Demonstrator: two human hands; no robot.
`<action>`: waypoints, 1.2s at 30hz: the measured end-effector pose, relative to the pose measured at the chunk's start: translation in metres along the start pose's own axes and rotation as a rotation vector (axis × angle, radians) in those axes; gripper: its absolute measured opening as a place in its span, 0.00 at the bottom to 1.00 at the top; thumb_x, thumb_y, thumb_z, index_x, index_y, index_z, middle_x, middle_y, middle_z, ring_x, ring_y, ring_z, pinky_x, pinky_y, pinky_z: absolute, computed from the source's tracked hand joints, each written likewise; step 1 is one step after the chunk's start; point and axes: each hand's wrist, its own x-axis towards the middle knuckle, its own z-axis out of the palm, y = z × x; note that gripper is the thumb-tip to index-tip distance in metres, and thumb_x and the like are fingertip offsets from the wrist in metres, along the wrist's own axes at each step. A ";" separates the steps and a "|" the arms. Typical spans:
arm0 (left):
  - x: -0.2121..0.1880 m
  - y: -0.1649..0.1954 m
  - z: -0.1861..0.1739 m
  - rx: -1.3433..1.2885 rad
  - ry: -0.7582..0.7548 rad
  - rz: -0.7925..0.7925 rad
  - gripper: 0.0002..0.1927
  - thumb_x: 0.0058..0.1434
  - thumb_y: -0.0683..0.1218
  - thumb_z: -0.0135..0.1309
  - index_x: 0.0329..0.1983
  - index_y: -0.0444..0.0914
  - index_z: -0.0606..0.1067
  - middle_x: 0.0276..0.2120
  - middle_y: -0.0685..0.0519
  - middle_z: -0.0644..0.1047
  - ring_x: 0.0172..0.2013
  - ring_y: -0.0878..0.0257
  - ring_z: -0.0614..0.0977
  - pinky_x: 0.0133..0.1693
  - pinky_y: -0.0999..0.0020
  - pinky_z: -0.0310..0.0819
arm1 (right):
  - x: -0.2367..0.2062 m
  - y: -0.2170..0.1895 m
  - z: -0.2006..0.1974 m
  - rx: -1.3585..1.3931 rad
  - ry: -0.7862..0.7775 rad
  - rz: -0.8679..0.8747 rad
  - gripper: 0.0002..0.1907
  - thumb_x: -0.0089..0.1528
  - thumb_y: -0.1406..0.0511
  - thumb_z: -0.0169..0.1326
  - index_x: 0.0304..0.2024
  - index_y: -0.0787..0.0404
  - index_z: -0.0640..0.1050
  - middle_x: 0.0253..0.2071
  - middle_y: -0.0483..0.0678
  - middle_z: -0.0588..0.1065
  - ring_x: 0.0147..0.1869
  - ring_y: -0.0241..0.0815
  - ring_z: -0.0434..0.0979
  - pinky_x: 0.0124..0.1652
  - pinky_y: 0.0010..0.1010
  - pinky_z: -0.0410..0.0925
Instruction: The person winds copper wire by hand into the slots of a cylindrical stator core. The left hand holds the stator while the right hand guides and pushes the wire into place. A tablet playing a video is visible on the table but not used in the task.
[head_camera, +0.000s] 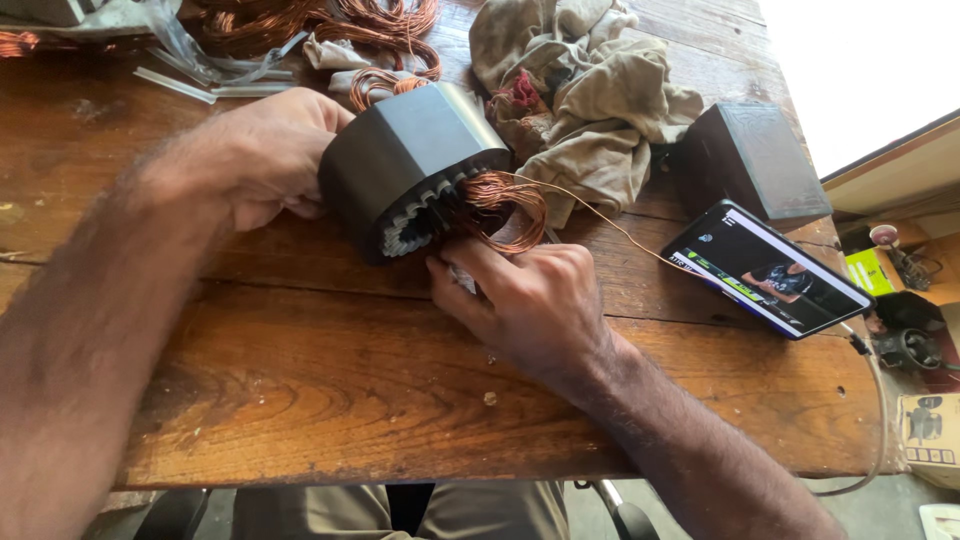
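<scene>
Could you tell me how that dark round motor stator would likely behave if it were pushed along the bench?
The stator looks like solid metal, so probably heavy for its size. Lying on its curved side, it could roll if the left hand released it. The copper wire looping from its slots looks bendable and could snag.

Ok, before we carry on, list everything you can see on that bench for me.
stator core: one, dark grey, bench middle, lying on its side
copper coil: one, copper, at the core's open end
loose copper wire: tangled heap, copper, far edge
rags: a pile, beige, behind the core
dark box: one, right of the rags
phone: one, black, screen lit, right side
wooden bench: one, brown
left hand: gripping the core's back end
right hand: fingers at the coil
</scene>
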 end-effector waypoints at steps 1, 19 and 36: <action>0.001 -0.001 0.000 -0.004 -0.007 0.019 0.10 0.55 0.46 0.65 0.22 0.37 0.79 0.13 0.56 0.70 0.14 0.68 0.62 0.18 0.70 0.53 | 0.000 -0.001 0.000 0.000 0.000 0.001 0.08 0.66 0.61 0.62 0.39 0.58 0.80 0.17 0.44 0.76 0.14 0.34 0.72 0.17 0.32 0.66; 0.000 -0.005 -0.006 -0.125 -0.157 0.165 0.15 0.54 0.44 0.66 0.46 0.37 0.83 0.23 0.58 0.78 0.18 0.73 0.68 0.19 0.75 0.59 | 0.011 -0.014 -0.002 0.102 0.056 0.049 0.18 0.66 0.67 0.59 0.58 0.61 0.77 0.43 0.53 0.80 0.41 0.51 0.83 0.39 0.40 0.76; 0.001 0.004 0.005 -0.024 0.008 0.269 0.14 0.55 0.43 0.67 0.43 0.31 0.80 0.34 0.46 0.82 0.33 0.59 0.82 0.42 0.57 0.83 | 0.004 -0.013 0.010 0.132 0.114 0.120 0.10 0.69 0.66 0.59 0.52 0.59 0.78 0.25 0.47 0.78 0.23 0.40 0.78 0.25 0.34 0.71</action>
